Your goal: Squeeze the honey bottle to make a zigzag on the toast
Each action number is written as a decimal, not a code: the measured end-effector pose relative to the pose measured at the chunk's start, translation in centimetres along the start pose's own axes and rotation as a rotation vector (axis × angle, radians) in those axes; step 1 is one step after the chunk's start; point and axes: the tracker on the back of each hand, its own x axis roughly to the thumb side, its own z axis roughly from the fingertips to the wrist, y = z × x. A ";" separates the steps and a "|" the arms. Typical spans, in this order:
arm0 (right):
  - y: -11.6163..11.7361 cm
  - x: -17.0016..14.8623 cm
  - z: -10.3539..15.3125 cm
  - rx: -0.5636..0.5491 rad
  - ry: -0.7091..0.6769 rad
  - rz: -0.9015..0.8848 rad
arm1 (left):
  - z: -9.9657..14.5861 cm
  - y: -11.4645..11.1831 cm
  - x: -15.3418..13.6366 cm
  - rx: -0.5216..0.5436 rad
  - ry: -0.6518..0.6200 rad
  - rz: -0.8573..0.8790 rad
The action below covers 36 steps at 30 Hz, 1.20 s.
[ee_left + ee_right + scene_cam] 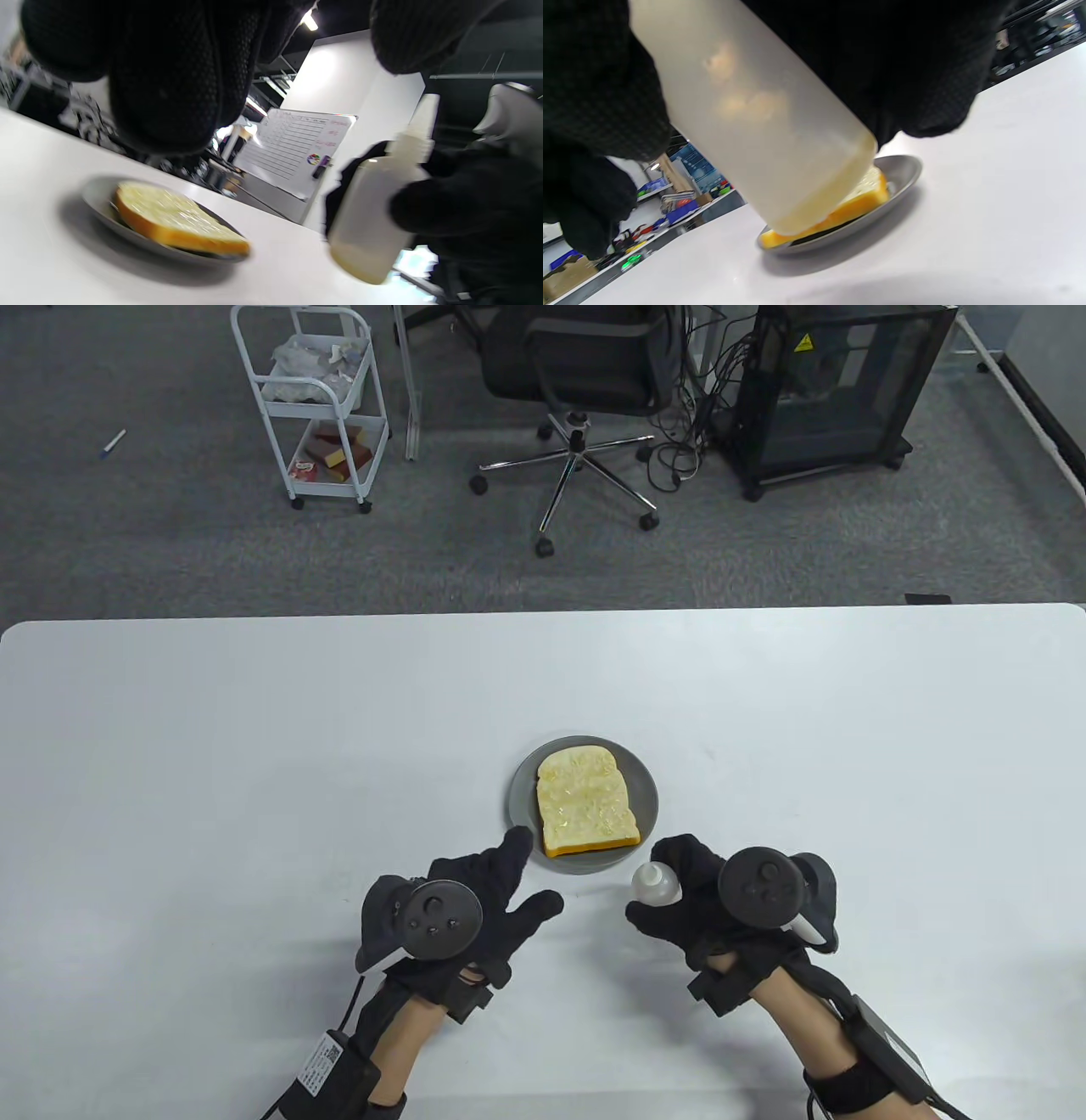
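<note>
A slice of toast with glossy streaks on top lies on a grey plate in the middle of the white table. My right hand grips a translucent honey bottle, held upright above the table just right of the plate's near edge. The bottle has a little pale honey at its bottom. My left hand is open and holds nothing, its fingertips beside the plate's near left rim. The toast and plate show in both wrist views.
The white table spreads wide around the plate. Beyond its far edge stand a white cart, an office chair and a black cabinet on the carpet.
</note>
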 end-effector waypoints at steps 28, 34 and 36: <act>2.4 2.2 0.8 0.107 -0.148 0.066 | -0.3 -1.4 1.0 -0.059 -0.034 0.097; 2.7 1.9 0.7 0.138 -0.150 0.084 | -0.6 -1.7 1.2 -0.054 -0.031 0.016; 2.7 1.8 0.7 0.141 -0.149 0.086 | -0.4 -1.7 0.8 -0.064 -0.017 0.051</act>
